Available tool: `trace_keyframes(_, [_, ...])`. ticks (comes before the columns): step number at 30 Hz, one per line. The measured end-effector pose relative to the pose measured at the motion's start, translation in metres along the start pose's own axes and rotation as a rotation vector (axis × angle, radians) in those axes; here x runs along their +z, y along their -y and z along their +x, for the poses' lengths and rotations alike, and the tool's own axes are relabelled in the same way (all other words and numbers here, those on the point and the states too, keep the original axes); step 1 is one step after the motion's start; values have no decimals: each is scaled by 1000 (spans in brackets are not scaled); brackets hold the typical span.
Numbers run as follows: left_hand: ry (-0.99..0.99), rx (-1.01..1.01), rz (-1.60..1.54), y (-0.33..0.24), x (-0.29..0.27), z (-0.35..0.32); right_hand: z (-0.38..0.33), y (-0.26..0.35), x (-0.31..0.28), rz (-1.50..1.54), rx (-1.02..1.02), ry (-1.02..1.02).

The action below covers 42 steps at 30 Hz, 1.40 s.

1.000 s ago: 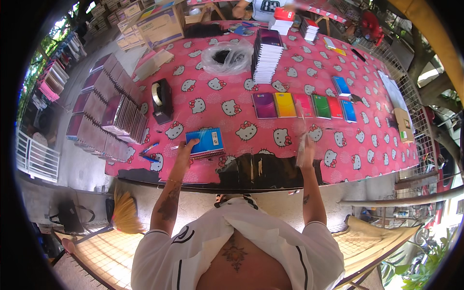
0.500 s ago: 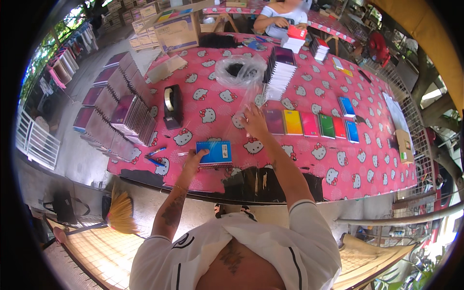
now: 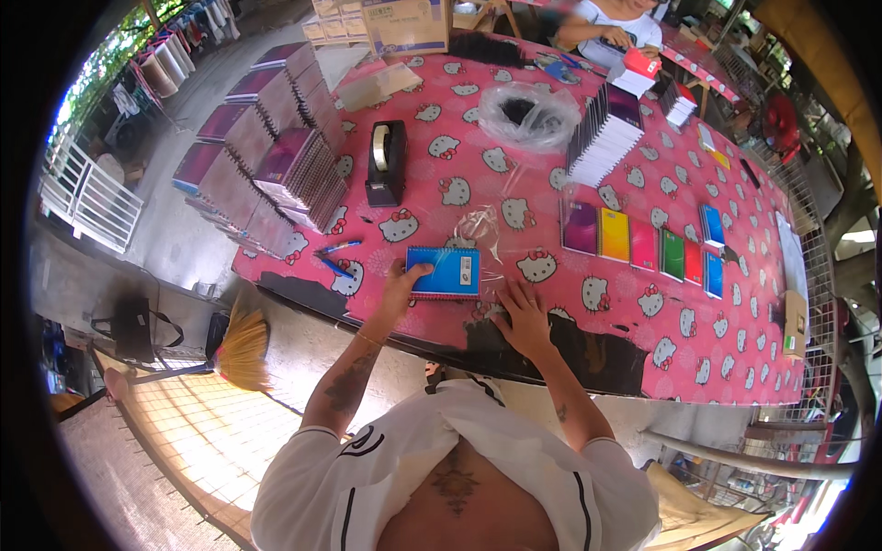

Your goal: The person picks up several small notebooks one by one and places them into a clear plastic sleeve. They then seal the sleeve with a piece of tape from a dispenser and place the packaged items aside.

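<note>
At the table's near edge lies a small stack of spiral notebooks (image 3: 455, 269), a blue cover on top. My left hand (image 3: 401, 283) grips its left side, thumb on the cover. My right hand (image 3: 525, 317) rests on the table just right of the stack, fingers spread, with nothing clearly held. Thin clear plastic film (image 3: 480, 230) lies crumpled behind the notebooks and stretches toward my right hand; whether the fingers touch it I cannot tell. Beyond it sits a clear plastic bundle (image 3: 528, 115) with a dark centre.
Tall stacks of purple notebooks (image 3: 294, 170) stand at left, near a black tape dispenser (image 3: 386, 165) and pens (image 3: 335, 260). Another notebook stack (image 3: 602, 142) rises behind a row of coloured notebooks (image 3: 643, 243). Across the table a person (image 3: 616, 32) handles a red-topped stack.
My right hand has come back from beside the plastic bundle to the right of the blue notebooks. Film now lies bunched behind them. My left hand keeps its grip; the view has shifted.
</note>
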State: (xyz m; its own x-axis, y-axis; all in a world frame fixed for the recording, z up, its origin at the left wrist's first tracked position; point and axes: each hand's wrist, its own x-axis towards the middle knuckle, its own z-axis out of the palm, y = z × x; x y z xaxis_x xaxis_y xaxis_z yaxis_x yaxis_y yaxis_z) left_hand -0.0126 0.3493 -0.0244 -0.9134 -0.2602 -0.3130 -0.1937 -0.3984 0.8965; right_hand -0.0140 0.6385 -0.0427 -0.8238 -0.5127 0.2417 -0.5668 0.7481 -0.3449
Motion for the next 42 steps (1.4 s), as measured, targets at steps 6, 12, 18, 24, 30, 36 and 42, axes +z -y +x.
trace_keyframes(6, [63,-104,121,-8,17,10,-31,14,-15,2,177,23])
trace_keyframes(12, [14,-120,378,-12,23,14,-22,20,-25,69,195,-61])
trace_keyframes(18, [-30,40,837,0,11,21,46,13,12,1089,692,-33])
trace_keyframes(24, [-70,202,986,3,25,5,53,13,14,1031,673,40])
trace_keyframes(30, [-131,152,1054,18,24,3,54,29,8,813,504,17])
trace_keyframes(36, [-31,235,883,3,14,-10,35,19,7,855,597,-109])
trace_keyframes(42, [581,782,1362,-15,-82,-72,-27,22,-23,255,-191,267])
